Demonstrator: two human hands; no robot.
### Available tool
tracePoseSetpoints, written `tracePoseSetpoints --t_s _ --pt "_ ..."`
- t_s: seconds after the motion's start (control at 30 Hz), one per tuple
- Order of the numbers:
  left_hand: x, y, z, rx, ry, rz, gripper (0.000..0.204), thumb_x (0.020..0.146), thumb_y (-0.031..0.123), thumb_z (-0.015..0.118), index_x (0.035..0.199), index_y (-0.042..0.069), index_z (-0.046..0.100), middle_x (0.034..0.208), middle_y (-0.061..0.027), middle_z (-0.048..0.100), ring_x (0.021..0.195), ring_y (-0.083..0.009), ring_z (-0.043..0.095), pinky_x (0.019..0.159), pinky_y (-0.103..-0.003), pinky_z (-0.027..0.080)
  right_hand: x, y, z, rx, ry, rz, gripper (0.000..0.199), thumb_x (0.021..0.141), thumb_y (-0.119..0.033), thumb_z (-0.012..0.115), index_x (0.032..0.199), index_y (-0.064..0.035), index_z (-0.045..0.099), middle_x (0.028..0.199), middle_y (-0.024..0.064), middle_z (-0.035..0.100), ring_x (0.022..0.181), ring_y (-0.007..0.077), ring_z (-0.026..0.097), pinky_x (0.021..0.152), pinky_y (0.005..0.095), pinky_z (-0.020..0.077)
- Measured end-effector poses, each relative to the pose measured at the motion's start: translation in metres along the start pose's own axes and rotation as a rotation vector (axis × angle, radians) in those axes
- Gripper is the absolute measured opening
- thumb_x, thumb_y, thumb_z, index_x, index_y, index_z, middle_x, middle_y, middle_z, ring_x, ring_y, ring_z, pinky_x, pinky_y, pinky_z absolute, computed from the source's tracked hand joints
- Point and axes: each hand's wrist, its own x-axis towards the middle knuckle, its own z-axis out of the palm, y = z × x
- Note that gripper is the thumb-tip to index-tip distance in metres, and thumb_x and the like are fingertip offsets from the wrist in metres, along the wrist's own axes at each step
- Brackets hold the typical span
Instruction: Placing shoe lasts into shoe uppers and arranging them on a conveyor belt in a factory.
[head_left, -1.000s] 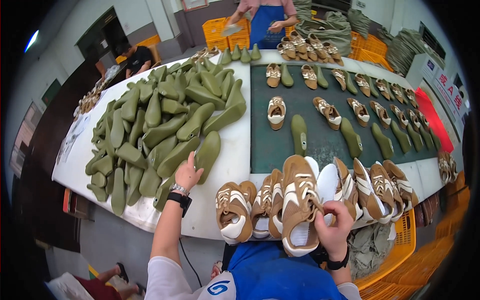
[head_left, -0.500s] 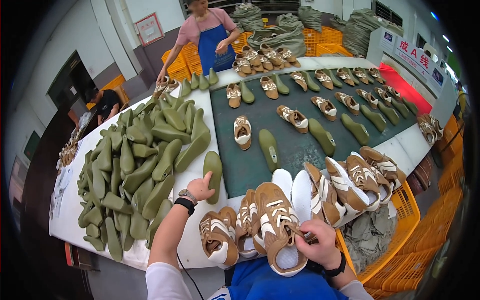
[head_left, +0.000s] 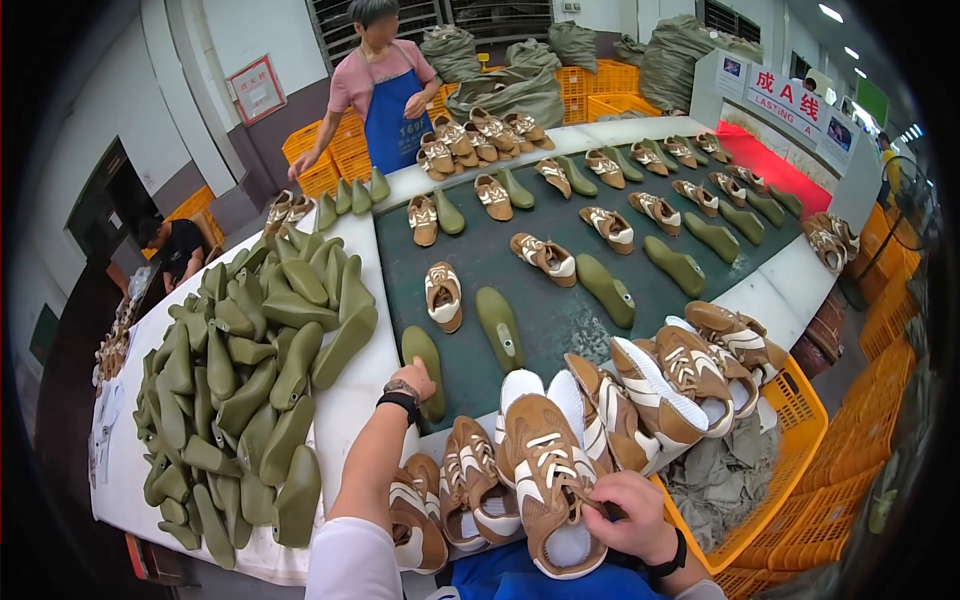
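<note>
My left hand (head_left: 413, 381) rests on a green shoe last (head_left: 425, 365) lying at the near edge of the dark green belt (head_left: 560, 300). My right hand (head_left: 628, 517) grips the laces of a brown and white shoe upper (head_left: 545, 478) at the front of a row of similar uppers (head_left: 660, 375) along the table's near edge. More uppers and green lasts lie in pairs on the belt, such as an upper (head_left: 443, 295) beside a last (head_left: 498, 327).
A large heap of green lasts (head_left: 250, 380) covers the white table at left. A person in a blue apron (head_left: 385, 90) stands at the far end. Orange crates (head_left: 790, 450) sit to my right, with grey cloth inside. Another person (head_left: 175, 250) bends at far left.
My view has tilted up and turned. My left hand has moved from the heap's edge onto a last at the belt. My right hand still holds the upper.
</note>
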Motion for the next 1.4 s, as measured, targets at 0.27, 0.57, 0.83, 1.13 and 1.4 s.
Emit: tracePoseSetpoints --t_s 0.27,0.57,0.83,1.13,1.4 --pt "0.000 -0.013 -0.003 -0.172 0.028 -0.218 0.055 0.075 0.031 0.063 0.117 -0.001 0.046 0.110 -0.0215 0.058 0.105 -0.0324 0.055 0.089 -0.038 0.045 -0.002 -0.004 -0.005 0.013 0.006 -0.014 0.021 0.064 -0.002 0.071 0.082 -0.0037 0.062 0.078 0.0090 0.061 0.064 0.0216 0.060 0.055 0.0287 0.0498" --pt "-0.106 -0.021 -0.095 -0.220 0.152 0.337 0.066 0.081 0.037 0.059 0.133 0.007 0.032 0.066 -0.0147 0.063 0.063 -0.0285 0.063 0.061 -0.039 0.049 0.013 0.001 0.001 -0.025 0.109 -0.104 0.019 0.067 -0.003 0.069 0.084 -0.0039 0.061 0.078 0.0097 0.060 0.065 0.0242 0.059 0.057 0.0308 0.0492" --pt "-0.344 0.038 -0.104 -0.579 0.461 0.673 0.073 0.063 0.016 0.080 0.125 0.008 0.043 0.141 -0.0245 0.023 0.126 -0.0436 0.029 0.101 -0.048 0.031 0.061 -0.016 0.068 0.050 0.222 -0.217 0.020 0.073 -0.006 0.061 0.092 -0.0040 0.054 0.083 0.0100 0.053 0.076 0.0262 0.056 0.066 0.0335 0.0480" --pt "-0.340 0.033 -0.064 -0.773 1.066 0.555 0.055 0.068 0.019 0.078 0.111 0.005 0.047 0.132 -0.0233 0.037 0.121 -0.0386 0.039 0.098 -0.046 0.037 0.046 -0.039 0.099 0.370 -0.015 -0.226 0.027 0.076 -0.011 0.059 0.101 -0.0028 0.051 0.095 0.0133 0.050 0.090 0.0318 0.053 0.073 0.0370 0.0460" --pt "-0.316 -0.081 0.008 -1.361 1.165 -0.046 0.053 0.086 0.012 0.055 0.133 0.000 0.035 0.130 -0.0105 0.043 0.112 -0.0198 0.046 0.097 -0.031 0.035 -0.054 0.043 0.030 0.925 -1.192 0.479 0.022 0.089 -0.018 0.057 0.101 0.0005 0.058 0.089 0.0037 0.061 0.075 0.0089 0.054 0.068 0.0223 0.0453"
